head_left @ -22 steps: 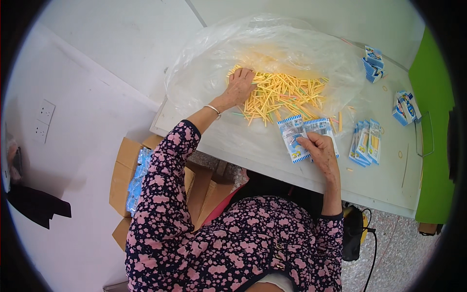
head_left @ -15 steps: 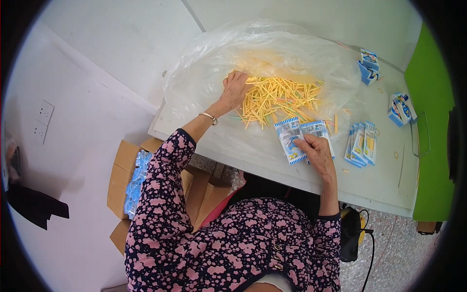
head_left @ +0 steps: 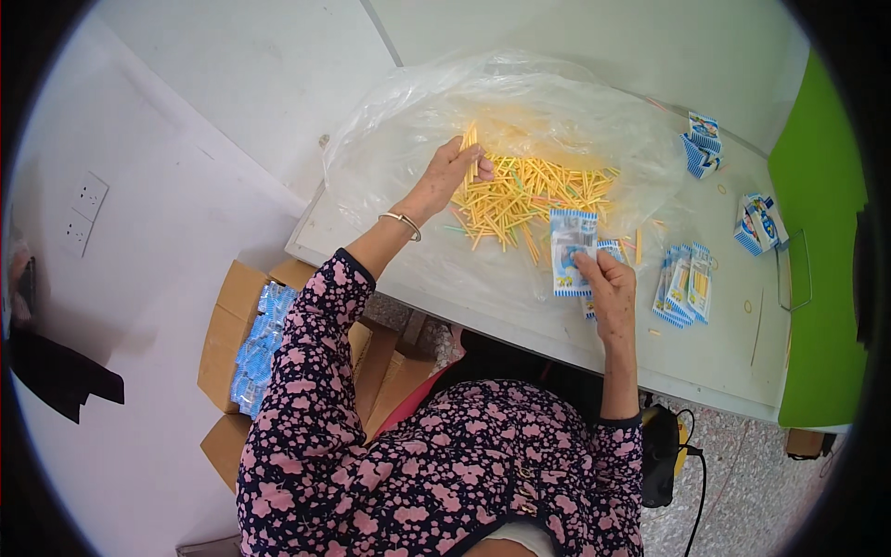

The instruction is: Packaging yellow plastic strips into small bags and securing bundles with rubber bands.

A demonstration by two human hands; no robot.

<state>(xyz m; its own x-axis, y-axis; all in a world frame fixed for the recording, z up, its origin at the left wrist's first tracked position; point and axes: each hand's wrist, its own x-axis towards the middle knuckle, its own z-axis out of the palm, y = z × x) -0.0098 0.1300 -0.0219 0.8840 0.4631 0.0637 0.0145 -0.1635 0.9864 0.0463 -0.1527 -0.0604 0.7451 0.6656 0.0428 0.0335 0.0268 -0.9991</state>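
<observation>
Left hand outstretched, seemingly pinching yellow sticks; right hand grips packet.

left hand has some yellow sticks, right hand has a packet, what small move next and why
Probably move the left hand toward the front packet: it pinches a few yellow sticks, and the right hand holds that packet nearby. The packets lying farther right show similar sticks inside. Whether the front packet is open can't be told.
</observation>
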